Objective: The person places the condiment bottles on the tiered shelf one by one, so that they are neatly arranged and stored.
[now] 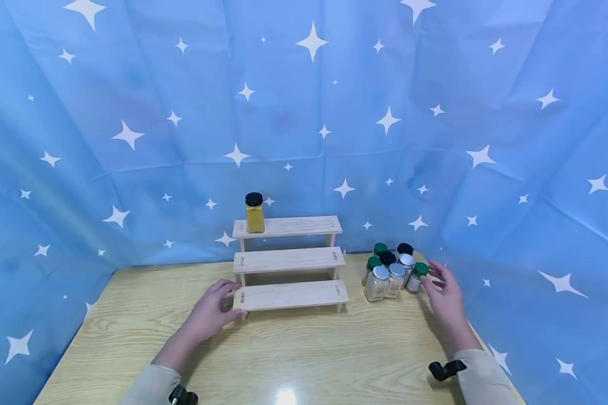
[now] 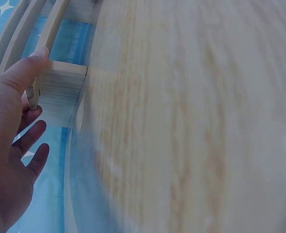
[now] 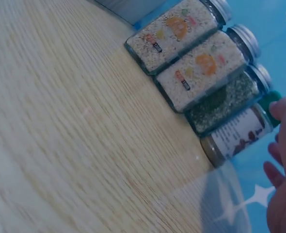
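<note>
My left hand is at the left end of a three-tier wooden shelf rack. In the left wrist view its thumb lies on the lowest board's edge with fingers underneath, gripping it; the other fingers hang free. At the right, my right hand pinches the green cap of a small round spice jar that stands on the table. In the right wrist view the thumb is on that cap, while the index finger is mostly hidden. A square jar of green flakes stands right beside it.
On the top tier's left end stands a black-capped jar of yellow powder. Two silver-capped jars of pale grains, one of them this jar, front a tight cluster with green and black caps behind. A blue starred curtain surrounds the wooden table.
</note>
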Demonstrator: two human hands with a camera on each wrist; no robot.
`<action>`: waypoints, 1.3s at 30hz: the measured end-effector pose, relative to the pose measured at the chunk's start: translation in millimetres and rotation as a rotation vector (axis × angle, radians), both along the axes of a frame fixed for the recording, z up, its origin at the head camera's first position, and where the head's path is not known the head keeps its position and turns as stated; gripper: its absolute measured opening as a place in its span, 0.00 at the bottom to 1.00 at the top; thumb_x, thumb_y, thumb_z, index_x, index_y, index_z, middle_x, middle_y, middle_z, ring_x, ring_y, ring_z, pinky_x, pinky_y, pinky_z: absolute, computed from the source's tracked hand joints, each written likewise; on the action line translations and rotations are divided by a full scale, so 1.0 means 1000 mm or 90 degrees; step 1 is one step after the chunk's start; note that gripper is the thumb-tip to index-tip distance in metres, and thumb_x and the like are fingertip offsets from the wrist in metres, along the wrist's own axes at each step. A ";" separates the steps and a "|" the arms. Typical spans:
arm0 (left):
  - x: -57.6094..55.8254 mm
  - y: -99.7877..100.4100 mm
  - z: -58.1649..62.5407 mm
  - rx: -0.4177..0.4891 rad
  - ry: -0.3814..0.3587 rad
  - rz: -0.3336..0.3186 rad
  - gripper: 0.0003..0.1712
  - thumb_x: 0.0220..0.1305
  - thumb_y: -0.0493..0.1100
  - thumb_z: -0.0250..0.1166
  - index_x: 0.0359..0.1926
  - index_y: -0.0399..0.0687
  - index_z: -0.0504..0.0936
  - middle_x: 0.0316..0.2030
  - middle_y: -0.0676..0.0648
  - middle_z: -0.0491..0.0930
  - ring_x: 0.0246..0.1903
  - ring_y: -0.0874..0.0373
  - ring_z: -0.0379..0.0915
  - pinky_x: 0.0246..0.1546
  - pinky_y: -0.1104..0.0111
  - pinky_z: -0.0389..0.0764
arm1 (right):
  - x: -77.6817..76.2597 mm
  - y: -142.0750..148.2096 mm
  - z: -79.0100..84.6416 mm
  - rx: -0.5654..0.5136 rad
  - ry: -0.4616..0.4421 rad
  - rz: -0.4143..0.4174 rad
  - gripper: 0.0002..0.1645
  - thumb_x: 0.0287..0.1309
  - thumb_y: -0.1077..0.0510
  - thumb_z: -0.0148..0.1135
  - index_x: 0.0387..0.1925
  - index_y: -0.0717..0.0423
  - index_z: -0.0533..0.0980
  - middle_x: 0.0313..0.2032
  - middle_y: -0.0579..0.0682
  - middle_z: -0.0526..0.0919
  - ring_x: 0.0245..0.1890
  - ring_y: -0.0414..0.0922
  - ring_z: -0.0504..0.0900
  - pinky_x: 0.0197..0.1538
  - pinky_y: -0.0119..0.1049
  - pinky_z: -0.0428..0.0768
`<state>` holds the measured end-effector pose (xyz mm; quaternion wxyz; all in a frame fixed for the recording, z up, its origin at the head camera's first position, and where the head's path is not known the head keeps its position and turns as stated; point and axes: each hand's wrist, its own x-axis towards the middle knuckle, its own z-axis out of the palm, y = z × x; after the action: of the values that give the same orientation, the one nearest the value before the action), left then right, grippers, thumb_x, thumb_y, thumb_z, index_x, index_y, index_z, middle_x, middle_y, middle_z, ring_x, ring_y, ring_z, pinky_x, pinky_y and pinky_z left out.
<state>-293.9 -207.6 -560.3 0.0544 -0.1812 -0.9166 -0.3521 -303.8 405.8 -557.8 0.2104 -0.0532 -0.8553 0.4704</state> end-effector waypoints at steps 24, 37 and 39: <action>0.002 0.001 -0.002 0.007 -0.009 0.002 0.42 0.64 0.52 0.84 0.74 0.45 0.80 0.68 0.45 0.78 0.70 0.40 0.74 0.71 0.41 0.78 | -0.005 -0.004 0.001 -0.048 0.035 -0.021 0.30 0.82 0.58 0.64 0.78 0.55 0.72 0.61 0.60 0.83 0.52 0.32 0.78 0.53 0.17 0.78; 0.002 0.001 0.000 0.011 0.000 -0.002 0.42 0.63 0.52 0.85 0.74 0.44 0.80 0.67 0.44 0.79 0.69 0.38 0.75 0.71 0.40 0.77 | 0.000 -0.014 0.043 -0.076 0.144 -0.031 0.28 0.75 0.66 0.66 0.74 0.56 0.78 0.53 0.44 0.85 0.50 0.36 0.81 0.50 0.17 0.81; 0.001 0.001 -0.001 0.009 0.004 -0.002 0.42 0.63 0.51 0.85 0.74 0.44 0.80 0.67 0.44 0.79 0.69 0.39 0.75 0.71 0.40 0.77 | 0.001 -0.018 0.050 -0.079 0.148 -0.024 0.29 0.75 0.67 0.66 0.73 0.56 0.78 0.53 0.43 0.85 0.50 0.36 0.82 0.50 0.18 0.81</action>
<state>-292.5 -206.9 -561.3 0.0582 -0.1833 -0.9136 -0.3583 -302.8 388.2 -508.2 0.3135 -0.0271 -0.7930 0.5216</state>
